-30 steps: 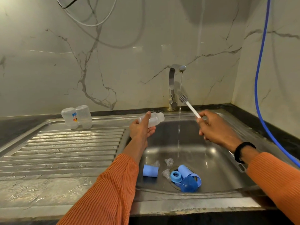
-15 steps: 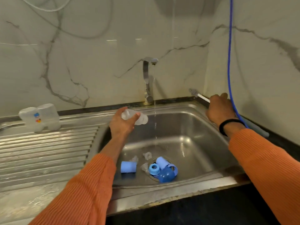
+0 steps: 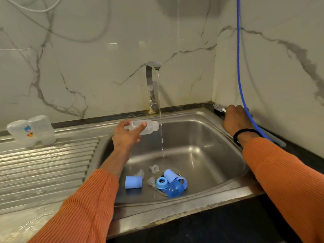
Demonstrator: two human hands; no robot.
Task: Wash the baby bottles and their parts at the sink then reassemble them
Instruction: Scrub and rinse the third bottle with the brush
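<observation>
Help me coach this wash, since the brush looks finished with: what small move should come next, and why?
Probably tip the clear bottle in the left hand so its mouth meets the running water. The mouth already sits beside the stream, and the right hand holds the bottle brush at the counter corner.

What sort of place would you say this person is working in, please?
Most likely a home kitchen sink area: a stainless steel sink with a ribbed draining board, a tap running water, and marble-look wall panels behind it. Baby bottle parts lie in the basin.
</observation>
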